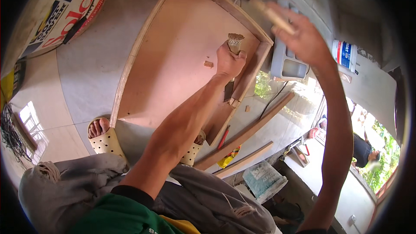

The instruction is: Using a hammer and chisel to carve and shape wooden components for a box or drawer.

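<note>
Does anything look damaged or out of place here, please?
Yes: the top of the chisel in the left hand looks ragged and flared, perhaps from hammering. A loose wood chip lies inside the wooden box.

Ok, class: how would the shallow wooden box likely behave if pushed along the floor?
The shallow wooden box would probably stay stiff, being framed by wooden rails. It seems unlikely to tip, as it lies low and flat on the floor tiles. The small wood offcut inside looks loose and might slide.
</note>
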{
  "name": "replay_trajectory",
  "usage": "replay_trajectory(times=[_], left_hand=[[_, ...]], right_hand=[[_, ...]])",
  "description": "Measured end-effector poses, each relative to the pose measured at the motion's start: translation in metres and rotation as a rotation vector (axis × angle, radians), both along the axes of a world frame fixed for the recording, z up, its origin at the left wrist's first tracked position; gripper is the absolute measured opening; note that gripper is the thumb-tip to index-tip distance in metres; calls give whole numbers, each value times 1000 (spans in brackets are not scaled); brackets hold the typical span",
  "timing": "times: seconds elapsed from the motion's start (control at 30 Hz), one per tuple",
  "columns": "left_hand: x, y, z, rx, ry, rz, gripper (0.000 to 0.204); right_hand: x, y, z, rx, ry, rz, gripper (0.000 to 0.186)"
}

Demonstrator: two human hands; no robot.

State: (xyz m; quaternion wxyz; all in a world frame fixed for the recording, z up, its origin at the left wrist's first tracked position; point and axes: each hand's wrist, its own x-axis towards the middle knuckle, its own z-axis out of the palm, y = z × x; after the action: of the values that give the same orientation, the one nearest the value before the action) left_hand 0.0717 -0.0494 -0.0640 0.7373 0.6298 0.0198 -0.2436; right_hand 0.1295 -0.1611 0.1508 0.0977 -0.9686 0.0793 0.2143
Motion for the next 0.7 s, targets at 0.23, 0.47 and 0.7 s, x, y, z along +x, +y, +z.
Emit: replay_trajectory(times=[0.23,0.47,0.7], left_hand=[[2,-12,-3,11,-90,-134,30],[-1,-14,-1,-55,-109,-135,32],[-5,-18,-22,-66,-131,-95,12]], right_hand=[[-18,-3,12,56,-29,-426,51],[-38,-43,6,92,28,2,50],[-36,-36,-9,69,-62,-354,51]])
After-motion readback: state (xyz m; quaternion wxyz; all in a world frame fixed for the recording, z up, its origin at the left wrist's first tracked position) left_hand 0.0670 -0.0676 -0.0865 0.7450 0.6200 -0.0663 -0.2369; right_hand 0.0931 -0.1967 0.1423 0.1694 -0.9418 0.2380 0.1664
